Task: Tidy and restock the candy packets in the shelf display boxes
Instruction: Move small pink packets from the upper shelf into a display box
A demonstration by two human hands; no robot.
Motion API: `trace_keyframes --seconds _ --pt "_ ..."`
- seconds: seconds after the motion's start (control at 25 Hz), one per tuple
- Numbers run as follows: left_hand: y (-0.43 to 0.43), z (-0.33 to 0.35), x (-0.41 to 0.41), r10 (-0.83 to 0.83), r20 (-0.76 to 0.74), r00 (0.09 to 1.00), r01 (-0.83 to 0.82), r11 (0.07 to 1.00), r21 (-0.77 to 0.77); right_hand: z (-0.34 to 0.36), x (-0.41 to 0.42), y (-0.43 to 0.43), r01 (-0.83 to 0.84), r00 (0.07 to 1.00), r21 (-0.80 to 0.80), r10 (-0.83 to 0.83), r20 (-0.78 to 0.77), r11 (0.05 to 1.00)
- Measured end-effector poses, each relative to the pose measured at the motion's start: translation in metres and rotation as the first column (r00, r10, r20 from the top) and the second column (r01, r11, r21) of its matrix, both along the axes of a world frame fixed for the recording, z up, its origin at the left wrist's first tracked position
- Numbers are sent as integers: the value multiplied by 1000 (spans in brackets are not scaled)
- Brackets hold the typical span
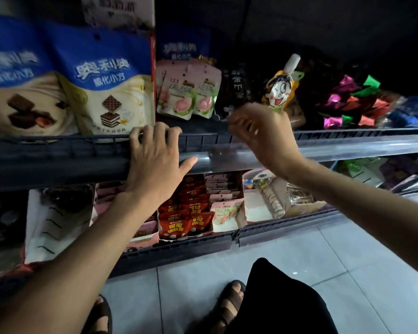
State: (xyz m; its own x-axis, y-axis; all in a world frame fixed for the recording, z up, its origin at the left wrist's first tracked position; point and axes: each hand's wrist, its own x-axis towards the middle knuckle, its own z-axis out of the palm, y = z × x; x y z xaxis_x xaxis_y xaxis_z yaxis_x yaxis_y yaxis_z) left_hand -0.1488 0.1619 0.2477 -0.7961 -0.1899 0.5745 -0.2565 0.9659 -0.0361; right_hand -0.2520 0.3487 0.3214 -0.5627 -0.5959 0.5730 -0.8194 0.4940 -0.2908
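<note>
On the upper shelf, the pink candy packets [187, 92] stand upright in a row, each with a pink fruit printed on it, between the big blue wafer bags [106, 83] and some black packets [237, 88]. On the lower shelf, red candy packets [186, 225] lie stacked in an open display box [241, 219], with more pink ones beside them.

Your left hand [152, 162] grips the front rail [82, 145] of the upper shelf: the fingers hook over its top edge and the thumb lies stretched along the clear strip.

Your right hand [263, 133] is raised just before the black packets, below a cartoon pouch [279, 90]. Its fingers are curled, but you cannot tell if they pinch anything.
</note>
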Motion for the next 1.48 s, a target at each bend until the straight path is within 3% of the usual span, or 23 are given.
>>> trace_keyframes --seconds 0.08,0.24,0.36,0.64,0.8,0.96,1.16,1.32,1.48 --pt "0 0 0 0 0 1000 0 1000 -9 22 -27 -39 41 998 46 -44 50 998" --pt "-3 0 0 -16 -11 1000 16 1000 6 31 -76 -121 98 972 312 -157 173 945" --pt "-4 -2 -1 -16 -25 1000 17 1000 4 23 -92 -154 157 973 454 -216 81 877" --pt "-4 -3 -1 -17 -36 999 18 1000 22 21 -93 -166 256 946 490 -320 49 833" --pt "-4 -3 -1 -14 -32 999 15 999 29 22 -92 -167 233 935 406 -318 155 884" --pt "-4 -2 -2 -15 -34 999 16 1000 24 23 -86 -158 165 953 179 -203 224 970" --pt "-4 -2 -1 -16 -14 1000 17 999 28 43 -71 -126 201 920 96 -222 322 975" --pt "-1 0 -1 -4 -13 1000 5 999 36 64 -40 -66 131 859 -154 -34 511 979" --pt "4 1 -2 15 -29 999 -14 999 36 60 -4 6 18 796 -119 58 602 993"
